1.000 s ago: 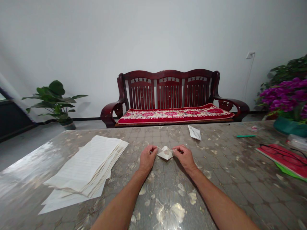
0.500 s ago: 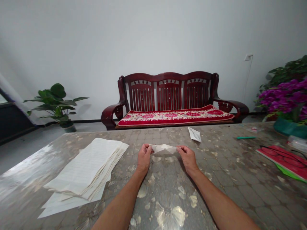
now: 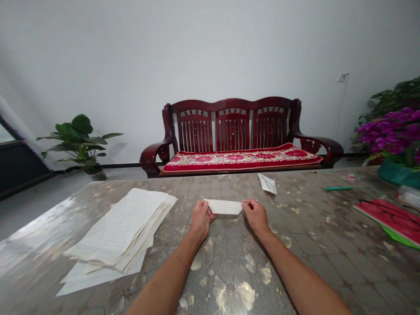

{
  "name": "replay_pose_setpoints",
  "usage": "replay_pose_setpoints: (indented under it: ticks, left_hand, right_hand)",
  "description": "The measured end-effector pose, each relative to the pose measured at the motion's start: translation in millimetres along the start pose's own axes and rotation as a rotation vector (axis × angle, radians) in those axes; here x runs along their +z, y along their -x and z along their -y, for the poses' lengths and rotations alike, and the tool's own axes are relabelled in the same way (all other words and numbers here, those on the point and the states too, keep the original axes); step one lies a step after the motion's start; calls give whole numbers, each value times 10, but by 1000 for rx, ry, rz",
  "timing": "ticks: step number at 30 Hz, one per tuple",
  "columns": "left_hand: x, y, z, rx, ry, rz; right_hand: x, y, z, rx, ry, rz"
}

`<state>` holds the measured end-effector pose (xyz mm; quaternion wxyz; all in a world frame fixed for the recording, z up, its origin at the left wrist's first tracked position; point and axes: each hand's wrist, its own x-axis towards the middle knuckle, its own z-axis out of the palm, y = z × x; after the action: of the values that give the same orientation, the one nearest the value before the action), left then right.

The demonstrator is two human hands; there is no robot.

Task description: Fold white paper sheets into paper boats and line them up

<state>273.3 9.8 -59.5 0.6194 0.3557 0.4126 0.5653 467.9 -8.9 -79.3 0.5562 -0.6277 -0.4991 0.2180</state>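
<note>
My left hand (image 3: 201, 218) and right hand (image 3: 257, 215) pinch the ends of a folded paper strip (image 3: 224, 206), its long axis lying crosswise to the table (image 3: 328, 218).

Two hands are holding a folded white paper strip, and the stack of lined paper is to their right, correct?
No: the head view shows the stack of lined paper left of the hands. The left hand and right hand do hold the folded white paper strip.

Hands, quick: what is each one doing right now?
Left hand: closed, pinching the left end of a folded white paper strip.
Right hand: closed, pinching the strip's right end.
</note>
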Motion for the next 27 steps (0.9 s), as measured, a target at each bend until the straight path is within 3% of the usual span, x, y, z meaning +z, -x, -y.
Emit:
replay_pose_setpoints:
  ticks: [7, 11, 16, 22, 27]
  left_hand:
    - [40, -25, 113, 35, -87, -169]
    - [7, -52, 175, 118, -217, -205]
    - [3, -19, 171, 198, -303, -173]
    - [77, 78, 107, 182, -267, -16]
    - [65, 102, 77, 234, -389, 73]
  right_hand:
    - [-11, 32, 49, -100, 383, 86]
    - [-13, 97, 160, -325, 527, 122]
    - [-15, 182, 272, -550, 527, 278]
    - [-43, 107, 194, -392, 460, 337]
    - [-47, 54, 135, -290, 420, 331]
